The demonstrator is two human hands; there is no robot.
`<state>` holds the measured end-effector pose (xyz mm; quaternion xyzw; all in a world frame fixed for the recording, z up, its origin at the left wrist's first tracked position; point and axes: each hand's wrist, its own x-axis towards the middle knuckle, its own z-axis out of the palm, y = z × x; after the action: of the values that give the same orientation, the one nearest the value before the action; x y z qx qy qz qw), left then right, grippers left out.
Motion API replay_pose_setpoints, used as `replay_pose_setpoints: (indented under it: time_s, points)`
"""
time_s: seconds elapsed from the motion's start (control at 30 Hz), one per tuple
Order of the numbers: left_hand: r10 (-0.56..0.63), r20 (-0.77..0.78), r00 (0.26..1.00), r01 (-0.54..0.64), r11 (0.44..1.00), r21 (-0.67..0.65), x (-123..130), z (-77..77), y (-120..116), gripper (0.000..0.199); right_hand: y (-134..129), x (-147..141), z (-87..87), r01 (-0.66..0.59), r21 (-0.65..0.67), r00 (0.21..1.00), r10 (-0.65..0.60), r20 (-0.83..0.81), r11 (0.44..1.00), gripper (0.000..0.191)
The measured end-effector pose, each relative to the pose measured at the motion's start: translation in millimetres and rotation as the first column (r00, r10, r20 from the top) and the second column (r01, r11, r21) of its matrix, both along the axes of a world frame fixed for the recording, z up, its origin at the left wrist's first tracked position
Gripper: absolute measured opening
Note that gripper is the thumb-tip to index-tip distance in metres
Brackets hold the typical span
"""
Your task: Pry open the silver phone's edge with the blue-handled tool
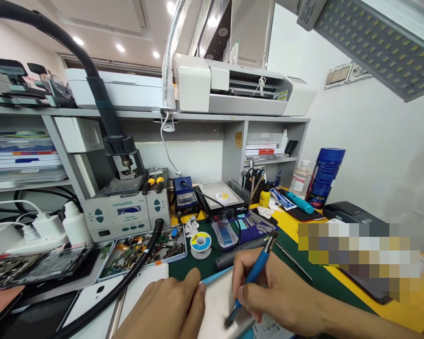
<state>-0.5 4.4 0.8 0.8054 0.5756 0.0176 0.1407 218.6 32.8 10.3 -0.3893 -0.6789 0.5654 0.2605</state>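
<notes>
"What are the hands doing?"

"The right hand is gripping a blue brush, its dark tip pointing down at the pale panel. The left hand is resting at the panel's nine o'clock side, fingers lying together; I can't tell if it's gripping."

"And around the panel?"

"Tweezers are lying at two o'clock. The spool is sitting between eleven and twelve, and the parts tray is lying at ten."

"Farther out?"

"The grey station is standing behind the tray, toward eleven; a blue can is standing between one and two."
</notes>
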Motion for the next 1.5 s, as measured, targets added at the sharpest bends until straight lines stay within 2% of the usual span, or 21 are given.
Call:
replay_pose_setpoints:
  time_s: [0.27,0.5,0.77,1.03,1.2,1.33,1.5]
  points:
    - [0.022,0.032,0.999,-0.021,0.999,-0.047,2.0,2.8,1.0,0.033,-0.1,-0.4,1.0,0.000,-0.001,1.000,0.000,0.013,1.000,0.007]
    - [0.033,0.035,0.999,-0.032,0.999,-0.011,0.2,-0.6,-1.2,0.034,-0.9,-0.9,1.4,-0.003,-0.022,1.000,0.003,-0.003,1.000,0.009]
    - [0.033,0.048,0.998,-0.031,0.999,-0.033,1.5,1.3,-0.7,0.034,0.1,-0.3,-0.2,-0.017,-0.002,1.000,0.017,0.003,1.000,0.011]
    - [0.031,0.029,0.999,-0.031,0.999,-0.012,-0.5,-0.5,0.1,0.035,-0.9,0.0,2.8,-0.036,0.038,0.999,0.036,0.007,0.999,0.013]
    - [0.030,-0.036,0.999,-0.030,1.000,0.007,0.7,0.6,-0.1,0.037,-2.9,-0.8,4.6,-0.038,0.040,0.999,0.038,0.006,0.998,0.014]
    - [0.010,-0.001,1.000,-0.010,1.000,-0.024,2.7,3.3,-1.0,0.036,-2.5,-0.9,4.6,-0.038,0.065,0.999,0.037,0.013,0.997,0.014]
    - [0.011,-0.035,0.999,-0.011,1.000,-0.004,3.1,3.1,0.7,0.036,-2.6,-0.6,6.5,-0.051,0.072,0.999,0.050,0.022,0.996,0.013]
